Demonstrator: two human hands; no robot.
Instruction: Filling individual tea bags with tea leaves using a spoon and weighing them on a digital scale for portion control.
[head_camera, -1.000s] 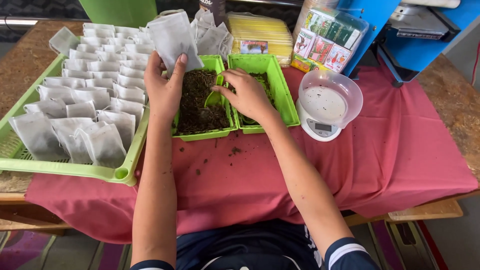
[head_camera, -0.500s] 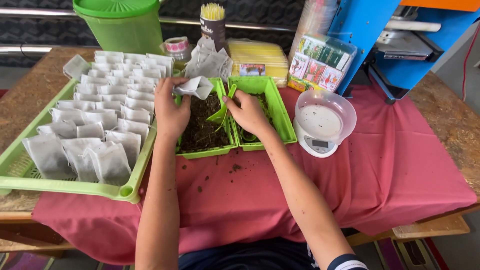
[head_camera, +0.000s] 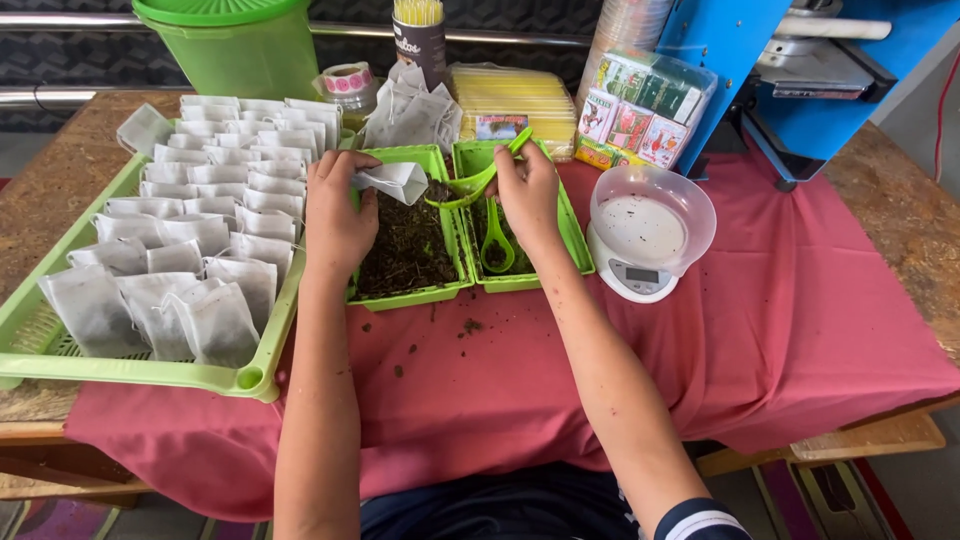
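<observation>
filling step: left hand (head_camera: 338, 212) fingers pinch the paper sachet (head_camera: 392, 181) open; right hand (head_camera: 528, 192) fingers grip the green scoop (head_camera: 478, 178). next, tipping needs a steady pour.

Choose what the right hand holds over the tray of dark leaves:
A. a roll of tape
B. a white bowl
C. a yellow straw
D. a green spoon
D: the right hand grips a green spoon whose tip points at the small white bag in the left hand.
</observation>
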